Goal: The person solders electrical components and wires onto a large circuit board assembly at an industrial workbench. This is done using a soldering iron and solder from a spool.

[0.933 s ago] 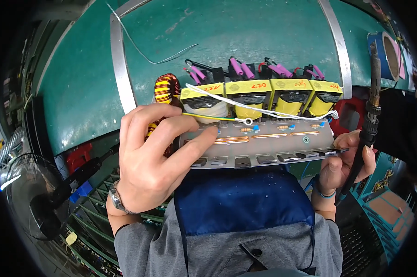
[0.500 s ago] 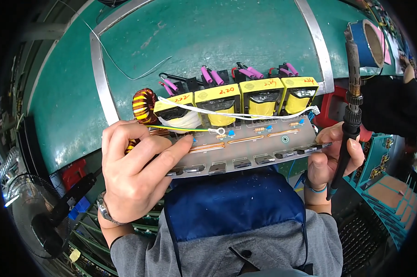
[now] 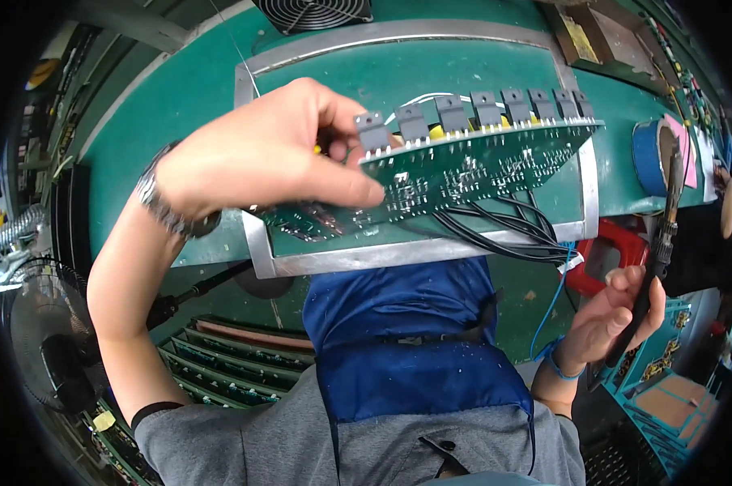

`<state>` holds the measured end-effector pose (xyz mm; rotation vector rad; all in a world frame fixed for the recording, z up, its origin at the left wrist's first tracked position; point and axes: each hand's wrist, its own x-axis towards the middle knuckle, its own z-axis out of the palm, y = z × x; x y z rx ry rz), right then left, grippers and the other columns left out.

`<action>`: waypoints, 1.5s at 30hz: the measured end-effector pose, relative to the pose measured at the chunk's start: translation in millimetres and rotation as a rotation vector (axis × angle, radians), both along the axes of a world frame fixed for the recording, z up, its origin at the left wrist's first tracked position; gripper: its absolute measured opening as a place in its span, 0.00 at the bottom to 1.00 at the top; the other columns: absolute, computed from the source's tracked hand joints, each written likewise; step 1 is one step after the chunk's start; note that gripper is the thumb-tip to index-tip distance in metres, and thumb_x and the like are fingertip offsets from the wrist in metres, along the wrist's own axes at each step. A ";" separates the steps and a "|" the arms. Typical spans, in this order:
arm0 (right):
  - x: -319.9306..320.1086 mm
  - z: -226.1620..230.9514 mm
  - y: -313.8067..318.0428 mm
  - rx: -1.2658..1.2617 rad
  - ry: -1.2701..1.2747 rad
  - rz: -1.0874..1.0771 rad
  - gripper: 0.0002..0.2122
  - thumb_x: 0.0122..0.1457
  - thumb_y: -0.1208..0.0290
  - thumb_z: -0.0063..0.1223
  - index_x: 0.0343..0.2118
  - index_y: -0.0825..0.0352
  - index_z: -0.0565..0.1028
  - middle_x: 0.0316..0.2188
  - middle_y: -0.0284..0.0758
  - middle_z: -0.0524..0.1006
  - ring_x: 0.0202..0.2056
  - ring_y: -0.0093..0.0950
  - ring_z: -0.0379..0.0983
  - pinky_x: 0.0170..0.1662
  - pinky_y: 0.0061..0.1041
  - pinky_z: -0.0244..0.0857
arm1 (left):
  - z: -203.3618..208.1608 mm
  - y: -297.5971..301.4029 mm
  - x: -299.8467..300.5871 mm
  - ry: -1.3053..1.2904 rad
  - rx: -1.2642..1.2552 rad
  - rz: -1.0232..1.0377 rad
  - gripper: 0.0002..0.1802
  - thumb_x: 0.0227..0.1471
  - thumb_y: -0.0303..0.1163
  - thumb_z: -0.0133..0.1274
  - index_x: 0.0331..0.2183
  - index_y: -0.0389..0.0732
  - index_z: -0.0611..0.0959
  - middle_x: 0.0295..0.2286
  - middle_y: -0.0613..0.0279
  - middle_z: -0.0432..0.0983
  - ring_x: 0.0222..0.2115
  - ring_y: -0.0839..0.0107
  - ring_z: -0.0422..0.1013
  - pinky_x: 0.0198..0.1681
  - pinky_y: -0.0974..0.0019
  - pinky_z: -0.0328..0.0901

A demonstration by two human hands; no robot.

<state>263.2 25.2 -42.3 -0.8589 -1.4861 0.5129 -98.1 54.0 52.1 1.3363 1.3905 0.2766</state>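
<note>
The left hand (image 3: 273,154) grips the left end of a green circuit board (image 3: 479,166), tilted up above the green surface (image 3: 455,69), its soldered underside facing near. At near right, apart from the board, the right hand (image 3: 602,322) holds a black-handled soldering iron (image 3: 663,245), tip pointing far.

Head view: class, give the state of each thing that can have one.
Left hand, gripping the circuit board
Circuit board, tilted, soldered side showing
Black wires, trailing, gathered at a white connector
Right hand, holding the soldering iron
Soldering iron, tip pointing away from the person
Fan at left, turning or stopped: cannot tell
</note>
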 end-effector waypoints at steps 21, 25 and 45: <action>96.1 53.5 30.2 -0.019 -0.072 -0.146 0.22 0.66 0.57 0.37 0.49 0.75 0.67 0.36 0.41 0.72 0.33 0.25 0.64 0.37 0.22 0.60 | -77.9 64.9 -57.0 -0.285 -0.075 0.059 0.21 0.50 0.39 0.59 0.42 0.37 0.75 0.34 0.70 0.73 0.32 0.87 0.68 0.35 0.81 0.65; 96.5 66.2 45.8 -0.048 -0.140 -0.032 0.22 0.67 0.57 0.36 0.51 0.74 0.66 0.37 0.41 0.71 0.33 0.24 0.64 0.37 0.21 0.59 | -58.2 65.4 -45.2 0.004 -0.021 0.015 0.27 0.51 0.50 0.57 0.43 0.37 0.76 0.28 0.69 0.72 0.27 0.87 0.66 0.28 0.80 0.62; 23.6 108.2 64.8 -0.016 -0.428 0.237 0.10 0.52 0.75 0.58 0.37 0.71 0.78 0.29 0.39 0.79 0.29 0.30 0.76 0.32 0.24 0.70 | -48.1 69.3 5.3 0.186 0.545 -0.152 0.22 0.38 0.37 0.60 0.33 0.28 0.80 0.26 0.52 0.72 0.27 0.61 0.71 0.33 0.63 0.64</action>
